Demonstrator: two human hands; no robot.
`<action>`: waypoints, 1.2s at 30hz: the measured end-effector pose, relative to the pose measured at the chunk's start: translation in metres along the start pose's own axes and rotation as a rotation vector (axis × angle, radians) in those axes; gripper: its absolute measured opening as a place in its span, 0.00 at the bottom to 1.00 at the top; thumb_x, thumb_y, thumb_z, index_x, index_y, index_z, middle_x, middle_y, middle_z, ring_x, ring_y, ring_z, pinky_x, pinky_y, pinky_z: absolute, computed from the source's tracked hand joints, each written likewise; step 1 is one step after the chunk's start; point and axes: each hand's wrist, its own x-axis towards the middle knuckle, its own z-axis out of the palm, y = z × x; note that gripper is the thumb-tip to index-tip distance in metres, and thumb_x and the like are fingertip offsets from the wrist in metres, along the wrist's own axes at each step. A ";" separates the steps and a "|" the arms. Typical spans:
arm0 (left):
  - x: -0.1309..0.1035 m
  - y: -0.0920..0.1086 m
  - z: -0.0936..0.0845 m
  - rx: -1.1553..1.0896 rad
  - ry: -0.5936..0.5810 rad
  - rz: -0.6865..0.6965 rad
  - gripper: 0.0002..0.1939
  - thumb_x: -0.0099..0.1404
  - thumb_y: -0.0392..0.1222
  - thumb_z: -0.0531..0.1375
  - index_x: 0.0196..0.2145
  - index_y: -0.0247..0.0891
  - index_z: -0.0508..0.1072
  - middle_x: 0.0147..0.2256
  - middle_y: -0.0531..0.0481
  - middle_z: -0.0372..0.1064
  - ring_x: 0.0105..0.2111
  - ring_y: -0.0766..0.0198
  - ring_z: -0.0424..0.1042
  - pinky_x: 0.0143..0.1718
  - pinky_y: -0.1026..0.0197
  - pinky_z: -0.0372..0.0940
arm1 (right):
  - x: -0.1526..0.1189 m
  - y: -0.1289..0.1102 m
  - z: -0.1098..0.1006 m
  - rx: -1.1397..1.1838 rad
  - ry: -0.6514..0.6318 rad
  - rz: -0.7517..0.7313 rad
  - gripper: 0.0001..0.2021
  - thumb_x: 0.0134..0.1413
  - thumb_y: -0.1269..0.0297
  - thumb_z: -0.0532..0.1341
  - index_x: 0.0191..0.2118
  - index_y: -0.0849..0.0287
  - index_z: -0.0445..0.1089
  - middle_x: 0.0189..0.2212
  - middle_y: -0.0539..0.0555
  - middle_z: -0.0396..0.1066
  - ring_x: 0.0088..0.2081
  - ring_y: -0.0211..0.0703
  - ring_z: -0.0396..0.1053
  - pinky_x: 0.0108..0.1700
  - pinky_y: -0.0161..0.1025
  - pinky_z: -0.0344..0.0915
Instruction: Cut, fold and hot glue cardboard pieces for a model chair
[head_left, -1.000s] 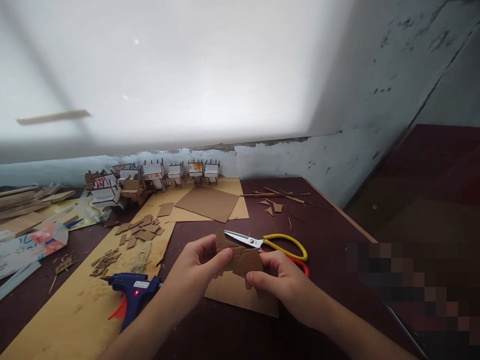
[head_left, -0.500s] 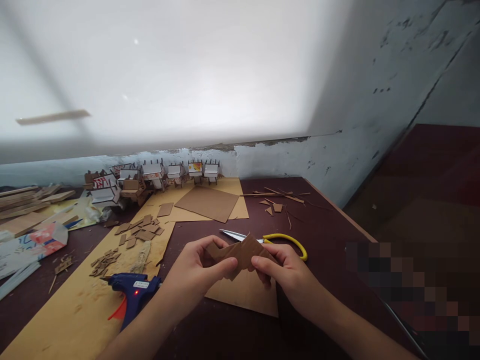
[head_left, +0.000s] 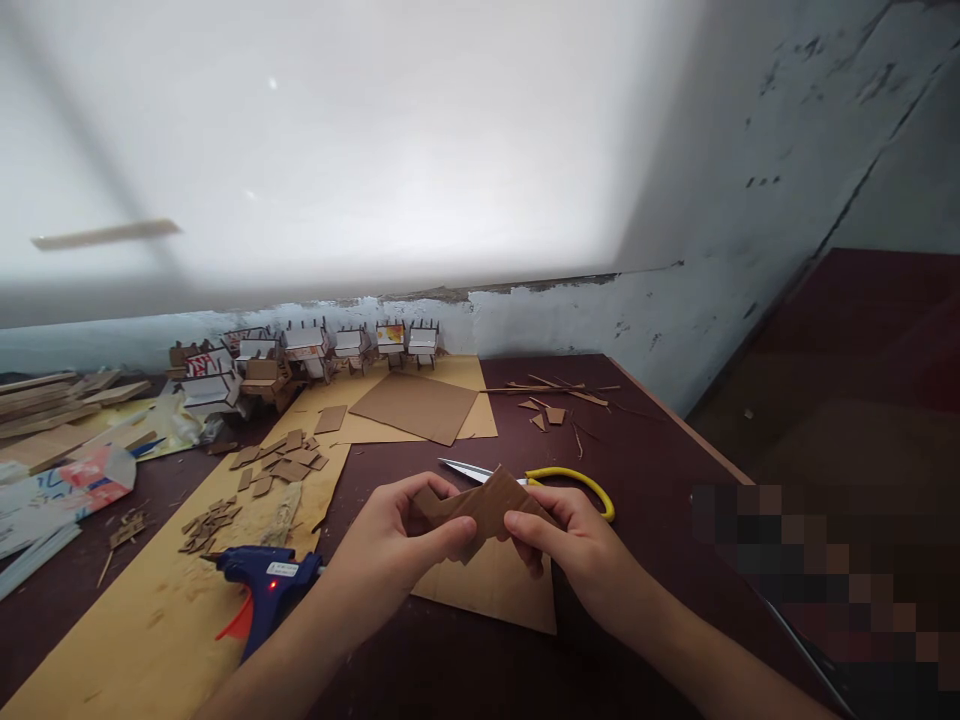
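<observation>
Both hands pinch brown cardboard [head_left: 491, 503] in front of me, thumbs on its near face. My left hand [head_left: 409, 530] is closed on the left part, and my right hand [head_left: 566, 530] grips the right part. Whether this is one bent piece or two pieces meeting, I cannot tell. Below the hands a flat cardboard sheet [head_left: 499, 595] lies on the dark table. Just beyond them rest scissors [head_left: 577, 482] with yellow handles, blades pointing left. To the left of my left hand stands a blue glue gun [head_left: 266, 580] with a red light lit.
Small cardboard pieces [head_left: 289, 460] lie on the yellow board [head_left: 172, 610] at left. A larger cardboard sheet [head_left: 412, 405] is farther back. Several small model chairs [head_left: 349, 345] line the wall. Thin cardboard strips [head_left: 570, 388] and scraps lie at the back right; wooden sticks [head_left: 52, 405] at far left.
The cardboard between my hands has turned very slightly, its two parts now looking more like one continuous face. My right thumb has shifted a little to the right.
</observation>
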 end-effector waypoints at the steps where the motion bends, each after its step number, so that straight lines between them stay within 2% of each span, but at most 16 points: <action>1: 0.000 0.000 0.000 -0.003 -0.002 0.001 0.15 0.60 0.48 0.70 0.35 0.37 0.72 0.28 0.53 0.73 0.28 0.66 0.68 0.31 0.65 0.57 | 0.000 0.000 0.000 -0.003 0.000 0.000 0.14 0.62 0.58 0.61 0.26 0.58 0.67 0.20 0.46 0.61 0.25 0.39 0.58 0.30 0.38 0.55; 8: -0.001 -0.002 -0.001 0.006 -0.036 0.008 0.13 0.61 0.46 0.70 0.35 0.37 0.72 0.27 0.53 0.74 0.27 0.67 0.68 0.30 0.65 0.55 | 0.001 0.000 0.000 -0.001 -0.030 0.000 0.13 0.62 0.60 0.60 0.27 0.58 0.67 0.21 0.47 0.61 0.25 0.39 0.58 0.31 0.39 0.55; 21: -0.003 0.004 0.001 0.140 -0.003 -0.035 0.13 0.60 0.47 0.70 0.34 0.37 0.75 0.29 0.51 0.76 0.30 0.64 0.70 0.31 0.64 0.59 | 0.000 -0.002 0.000 -0.026 -0.067 0.016 0.13 0.61 0.60 0.61 0.26 0.59 0.67 0.20 0.47 0.60 0.25 0.37 0.55 0.29 0.37 0.53; 26: -0.003 0.005 0.000 0.153 -0.011 -0.094 0.13 0.58 0.48 0.71 0.30 0.35 0.77 0.24 0.51 0.75 0.25 0.67 0.66 0.27 0.66 0.54 | -0.002 0.000 0.001 -0.039 -0.078 0.038 0.12 0.61 0.60 0.61 0.27 0.59 0.67 0.21 0.47 0.60 0.25 0.37 0.55 0.29 0.37 0.52; 31: -0.003 0.009 0.000 0.118 0.013 -0.195 0.12 0.54 0.46 0.73 0.27 0.36 0.77 0.22 0.52 0.74 0.24 0.67 0.66 0.26 0.66 0.55 | -0.003 -0.002 0.002 -0.036 -0.092 0.051 0.12 0.61 0.60 0.62 0.28 0.59 0.68 0.22 0.46 0.60 0.26 0.37 0.55 0.28 0.36 0.52; 36: -0.003 0.011 0.001 0.086 -0.014 -0.222 0.12 0.53 0.46 0.73 0.27 0.35 0.78 0.23 0.51 0.74 0.24 0.66 0.68 0.27 0.66 0.58 | -0.003 -0.004 0.002 -0.047 -0.117 0.065 0.10 0.60 0.61 0.62 0.29 0.60 0.70 0.23 0.47 0.60 0.26 0.37 0.55 0.28 0.35 0.52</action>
